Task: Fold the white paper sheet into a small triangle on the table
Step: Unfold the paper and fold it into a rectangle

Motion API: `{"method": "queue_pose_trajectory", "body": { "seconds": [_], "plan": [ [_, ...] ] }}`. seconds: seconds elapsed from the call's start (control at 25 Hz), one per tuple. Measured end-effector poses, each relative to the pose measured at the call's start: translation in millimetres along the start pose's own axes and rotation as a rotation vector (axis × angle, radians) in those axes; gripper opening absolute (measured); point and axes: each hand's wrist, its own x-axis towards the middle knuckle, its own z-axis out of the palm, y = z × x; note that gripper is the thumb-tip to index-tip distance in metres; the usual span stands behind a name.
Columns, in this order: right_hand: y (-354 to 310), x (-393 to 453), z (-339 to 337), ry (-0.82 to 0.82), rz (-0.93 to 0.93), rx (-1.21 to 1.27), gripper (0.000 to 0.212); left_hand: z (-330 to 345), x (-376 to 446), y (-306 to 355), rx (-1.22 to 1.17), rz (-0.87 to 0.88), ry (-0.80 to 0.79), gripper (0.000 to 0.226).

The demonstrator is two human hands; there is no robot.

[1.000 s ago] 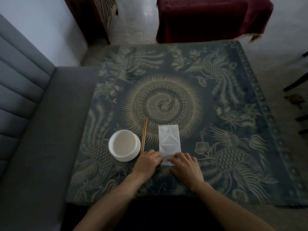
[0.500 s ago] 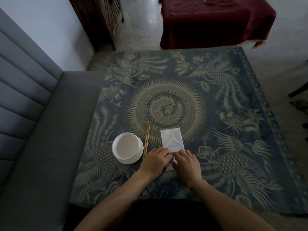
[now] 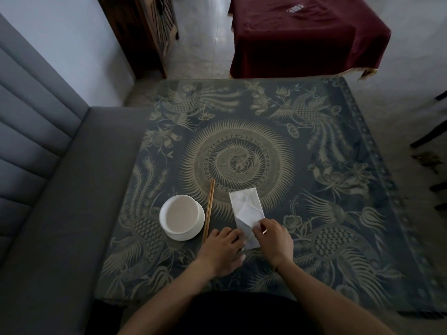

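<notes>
A white paper sheet (image 3: 246, 207), folded into a narrow creased strip, lies on the patterned table (image 3: 314, 189) near its front edge. My left hand (image 3: 223, 252) rests flat against the strip's near left edge, pressing it down. My right hand (image 3: 274, 240) pinches the strip's near right part between thumb and fingers and lifts a fold of it. The strip's near end is partly hidden under both hands.
A white bowl (image 3: 182, 216) stands left of the paper, with a pair of wooden chopsticks (image 3: 209, 209) lying between them. A grey sofa (image 3: 48, 189) runs along the table's left side. A dark red cloth-covered table (image 3: 304, 37) stands beyond.
The paper strip looks shorter than a second ago. My right hand has shifted from pressing the near end to pinching the right edge, while the view has tilted upward.
</notes>
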Motion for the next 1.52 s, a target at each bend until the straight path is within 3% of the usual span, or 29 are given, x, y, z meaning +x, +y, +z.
{"method": "queue_pose_trajectory", "body": {
  "seconds": [0.24,0.56,0.76,1.12,1.28,1.44,1.52],
  "plan": [
    [20.3,8.2,-18.5,0.099,0.239,0.183,0.02,3.0,2.5,-5.8,0.009,0.015,-0.041,0.05],
    [48.0,11.2,-35.3,0.133,0.418,0.184,0.022,6.7,0.5,-13.3,0.007,0.007,-0.04,0.049],
    [57.9,3.7,-32.3,0.042,0.451,0.06,0.02,6.9,-1.2,-13.9,0.001,-0.026,0.01,0.041],
    [76.3,-7.6,-25.0,-0.119,0.376,-0.09,0.034,8.7,-6.9,-13.6,-0.038,-0.083,0.115,0.028],
    [76.8,-10.9,-24.2,0.002,0.331,-0.147,0.035,6.3,-7.7,-10.9,-0.098,-0.12,0.222,0.029],
    [65.9,-4.0,-22.2,0.201,-0.019,-0.258,0.018,-1.0,7.0,-7.5,-0.131,-0.15,0.287,0.035],
    [55.6,3.9,-19.3,0.183,-0.166,-0.349,0.027,-5.6,23.2,-4.8,-0.156,-0.167,0.299,0.038]
  ]
}}
